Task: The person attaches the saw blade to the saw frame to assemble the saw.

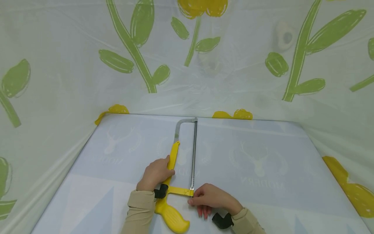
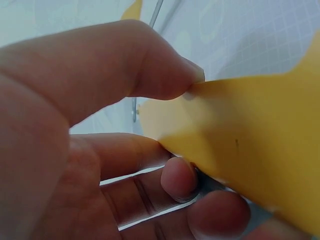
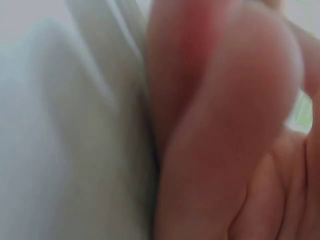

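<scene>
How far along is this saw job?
Looks done: the blade spans the saw frame end to end. In hand: the left hand grips the saw frame, while the right hand is at the blade's near end. Remaining: perhaps adjusting or securing that end; its tightness cannot be told.

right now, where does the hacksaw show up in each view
Head: hacksaw in the lower half, near the middle.
Left wrist: its yellow frame, right side.
Right wrist: cannot make it out.
Landmark: the left hand gripping it, shared by head and left wrist.
</scene>
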The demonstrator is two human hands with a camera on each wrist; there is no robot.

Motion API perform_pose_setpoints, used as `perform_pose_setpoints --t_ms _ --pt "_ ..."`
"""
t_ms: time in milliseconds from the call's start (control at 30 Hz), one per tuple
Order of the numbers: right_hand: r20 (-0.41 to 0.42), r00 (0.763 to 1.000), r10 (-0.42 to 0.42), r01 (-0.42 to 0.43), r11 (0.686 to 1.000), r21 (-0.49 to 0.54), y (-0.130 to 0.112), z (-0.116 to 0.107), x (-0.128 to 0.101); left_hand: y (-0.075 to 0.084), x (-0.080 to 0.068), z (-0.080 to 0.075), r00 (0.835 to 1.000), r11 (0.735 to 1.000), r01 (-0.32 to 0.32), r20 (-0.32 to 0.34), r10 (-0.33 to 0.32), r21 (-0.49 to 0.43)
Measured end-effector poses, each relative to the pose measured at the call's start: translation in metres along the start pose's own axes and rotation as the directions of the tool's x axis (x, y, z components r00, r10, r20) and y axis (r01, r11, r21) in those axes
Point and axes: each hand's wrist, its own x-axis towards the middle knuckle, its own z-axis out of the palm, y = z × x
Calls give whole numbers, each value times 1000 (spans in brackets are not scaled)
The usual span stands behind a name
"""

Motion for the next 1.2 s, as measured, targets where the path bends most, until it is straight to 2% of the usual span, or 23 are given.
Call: perform_pose_setpoints --t_ms 200,433,733,933,1200 --pt "-3 1000 27 -27 1000 6 2 0 2 0 0 -1 1000 1000 3 2 -3 -2" --pt "58 998 -36 35 999 18 5 -3 2 1 0 0 1000 1000 1 6 -1 -2" --pt "-35 999 -26 24 997 -78 2 -3 0 2 -1 -3 1000 1000 3 10 -3 -14" --pt "-37 999 -14 13 999 -49 2 -3 -1 1 -1 -2 1000 1000 6 11 -6 -10" --pt "22 1000 -3 3 1000 21 2 -5 -1 1 -1 0 1000 1000 -2 0 2 -17"
